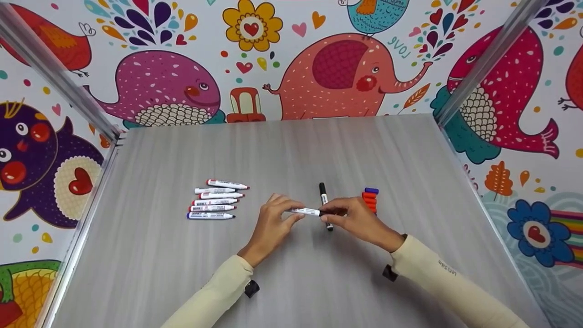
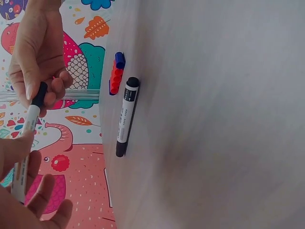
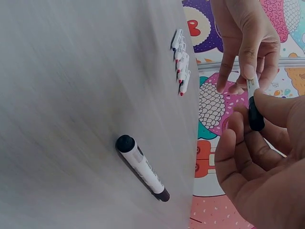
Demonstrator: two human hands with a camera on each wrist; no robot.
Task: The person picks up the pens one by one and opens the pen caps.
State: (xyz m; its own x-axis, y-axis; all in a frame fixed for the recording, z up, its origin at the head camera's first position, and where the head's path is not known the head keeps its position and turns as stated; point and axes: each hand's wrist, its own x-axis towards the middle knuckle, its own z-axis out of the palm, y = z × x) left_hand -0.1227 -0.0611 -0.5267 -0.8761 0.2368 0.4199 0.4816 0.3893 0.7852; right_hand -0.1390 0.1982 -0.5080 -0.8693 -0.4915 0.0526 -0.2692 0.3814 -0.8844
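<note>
Above the table, my left hand (image 1: 277, 220) pinches the white barrel of a marker (image 1: 308, 211). At the marker's other end, my right hand (image 1: 357, 219) holds its black cap (image 2: 40, 93) between thumb and fingers. In the right wrist view the cap meets the barrel; whether it is fully seated cannot be seen. A second black marker (image 1: 324, 198), with its cap on, lies on the table just behind and partly under the right hand. Right of that hand lies a row of loose red and blue caps (image 1: 370, 196), partly hidden by it.
Left of my hands, several uncapped white markers (image 1: 214, 202) lie in a stacked row, their tips pointing right. The grey table (image 1: 291, 155) meets printed cartoon walls at the back and sides. Metal posts (image 1: 483, 68) stand at its far corners.
</note>
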